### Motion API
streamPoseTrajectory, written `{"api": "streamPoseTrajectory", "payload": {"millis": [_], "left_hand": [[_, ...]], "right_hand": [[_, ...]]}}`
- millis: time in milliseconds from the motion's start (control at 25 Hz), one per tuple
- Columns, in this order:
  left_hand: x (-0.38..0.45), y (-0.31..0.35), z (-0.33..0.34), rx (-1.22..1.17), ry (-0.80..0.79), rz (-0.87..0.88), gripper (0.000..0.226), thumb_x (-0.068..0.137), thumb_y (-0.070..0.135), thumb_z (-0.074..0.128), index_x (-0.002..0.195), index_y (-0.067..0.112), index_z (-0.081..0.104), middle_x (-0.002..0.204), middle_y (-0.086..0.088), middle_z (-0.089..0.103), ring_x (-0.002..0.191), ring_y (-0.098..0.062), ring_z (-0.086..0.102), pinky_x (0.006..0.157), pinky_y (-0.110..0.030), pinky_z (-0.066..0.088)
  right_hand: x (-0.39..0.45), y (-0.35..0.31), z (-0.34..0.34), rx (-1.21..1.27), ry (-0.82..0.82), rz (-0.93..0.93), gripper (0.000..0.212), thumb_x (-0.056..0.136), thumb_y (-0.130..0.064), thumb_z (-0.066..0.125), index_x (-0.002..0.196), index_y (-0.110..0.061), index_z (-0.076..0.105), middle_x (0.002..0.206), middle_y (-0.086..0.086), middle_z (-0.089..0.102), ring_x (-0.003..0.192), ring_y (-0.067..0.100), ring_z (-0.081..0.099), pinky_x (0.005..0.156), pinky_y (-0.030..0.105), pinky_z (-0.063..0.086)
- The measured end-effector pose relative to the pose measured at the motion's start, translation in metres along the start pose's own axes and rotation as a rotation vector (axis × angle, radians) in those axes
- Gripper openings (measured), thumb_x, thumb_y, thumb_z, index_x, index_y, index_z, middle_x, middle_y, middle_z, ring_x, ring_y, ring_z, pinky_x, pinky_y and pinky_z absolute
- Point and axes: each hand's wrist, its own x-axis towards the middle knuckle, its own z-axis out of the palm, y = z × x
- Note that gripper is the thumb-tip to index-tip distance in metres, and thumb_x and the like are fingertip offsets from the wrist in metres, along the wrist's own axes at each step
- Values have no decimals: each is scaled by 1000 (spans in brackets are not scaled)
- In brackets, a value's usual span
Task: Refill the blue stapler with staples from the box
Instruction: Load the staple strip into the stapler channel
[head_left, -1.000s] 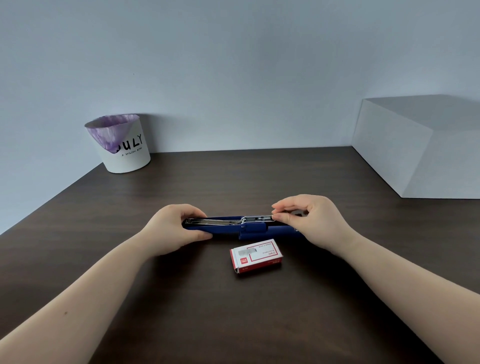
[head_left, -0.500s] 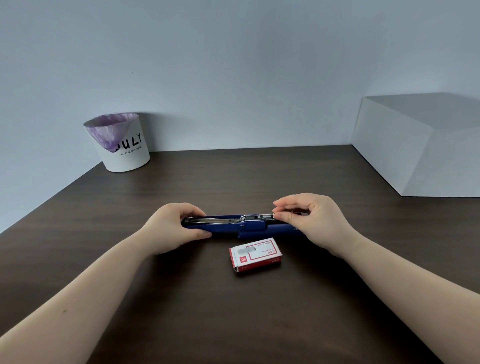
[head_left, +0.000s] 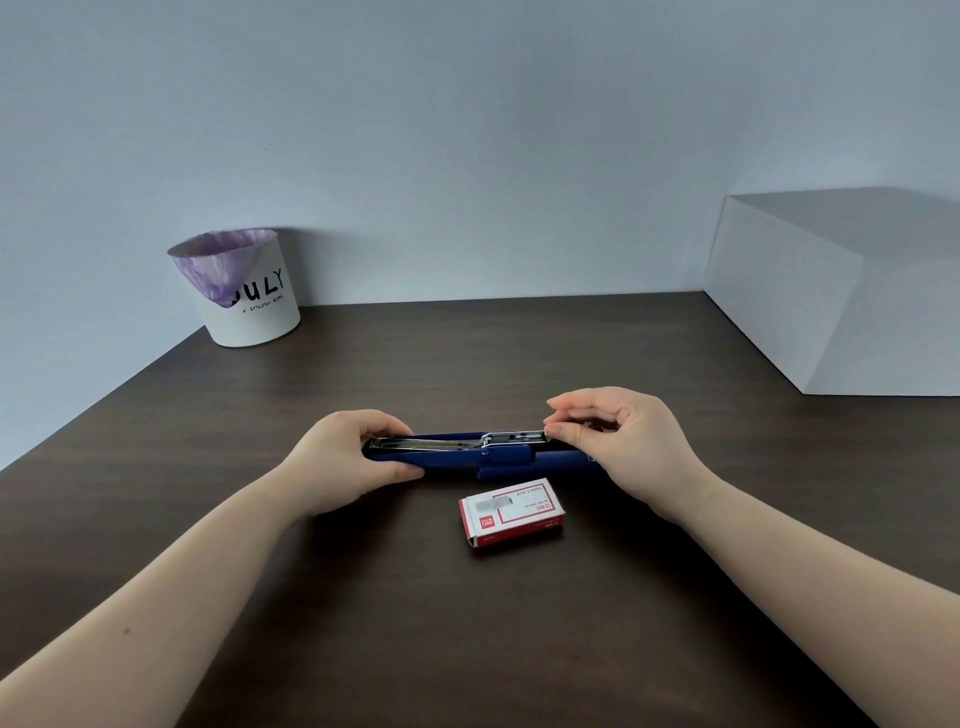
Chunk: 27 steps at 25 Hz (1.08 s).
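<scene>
blue stapler (head_left: 511, 460) lying opened flat on surface (head_left: 467, 623), metal channel up | my left hand (head_left: 345, 462) is gripping its left end | my right hand (head_left: 631, 447) fingers (head_left: 558, 430) pinching together at channel's right end | staple box (head_left: 511, 512) resting closed just before it
</scene>
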Motion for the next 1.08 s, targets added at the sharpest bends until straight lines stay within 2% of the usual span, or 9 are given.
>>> {"api": "streamPoseTrajectory", "payload": {"millis": [160, 360, 480, 600, 680, 800, 880, 1000, 1080], "left_hand": [[0, 0, -1, 5, -4, -12, 29, 67, 31, 81, 94, 27, 71, 90, 8, 71, 87, -11, 64, 84, -29, 50], [1, -1, -1, -10, -4, -17, 30, 65, 32, 81, 94, 26, 71, 90, 8, 71, 87, -10, 64, 83, -27, 49], [1, -1, -1, -11, -6, -13, 29, 66, 32, 81, 92, 27, 71, 90, 8, 71, 86, -10, 64, 80, -24, 48], [1, -1, -2, -7, -4, -11, 28, 67, 31, 81, 92, 27, 71, 90, 8, 71, 87, -10, 64, 79, -22, 47], [0, 0, -2, -8, -4, -13, 29, 67, 31, 81, 93, 26, 71, 91, 8, 71, 88, -10, 64, 78, -20, 46], [0, 0, -2, -4, -14, -16, 29, 68, 30, 80, 95, 27, 71, 92, 9, 70, 89, -9, 63, 78, -17, 45], [-1, 0, -2, 1, -23, -18, 28, 68, 30, 80, 94, 28, 70, 93, 10, 70, 91, -8, 63, 79, -16, 44], [0, 1, -3, -3, -26, -13, 25, 68, 29, 80, 91, 29, 70, 91, 11, 71, 90, -7, 63, 77, -13, 43], [1, 3, -3, -2, -19, -21, 24, 67, 28, 81, 88, 29, 71, 89, 10, 71, 88, -8, 64, 77, -16, 45]], "right_hand": [[3, -3, 10, -113, -52, -61, 24, 77, -15, 75, 100, -19, 72, 84, -15, 70, 90, -5, 64, 80, 1, 45], [6, 0, 14, -160, -75, -96, 20, 76, -19, 76, 96, -19, 76, 87, -15, 71, 84, -16, 61, 78, -2, 42], [5, 3, 10, -186, -94, -91, 18, 77, -22, 75, 95, -22, 77, 89, -16, 71, 88, -11, 62, 80, -1, 42], [4, 6, 2, -309, -114, -186, 15, 78, -24, 74, 93, -23, 77, 97, -10, 74, 96, -2, 61, 91, 14, 44], [5, 7, -2, -403, -168, -291, 21, 78, -30, 73, 98, -26, 75, 111, -6, 69, 106, -3, 53, 100, 23, 39], [10, 0, -1, -434, -294, -302, 33, 79, -42, 68, 110, -33, 69, 125, -6, 55, 119, 6, 44, 104, 25, 31], [15, -2, 3, -505, -342, -350, 32, 80, -47, 65, 107, -32, 70, 122, -6, 57, 115, 7, 45, 101, 21, 31], [15, -1, -5, -503, -327, -360, 38, 77, -57, 59, 92, -25, 75, 105, -9, 67, 100, -11, 47, 94, 3, 26], [11, 2, -16, -471, -292, -335, 39, 76, -57, 58, 88, -23, 75, 94, -12, 70, 93, -11, 54, 92, 8, 37]]}}
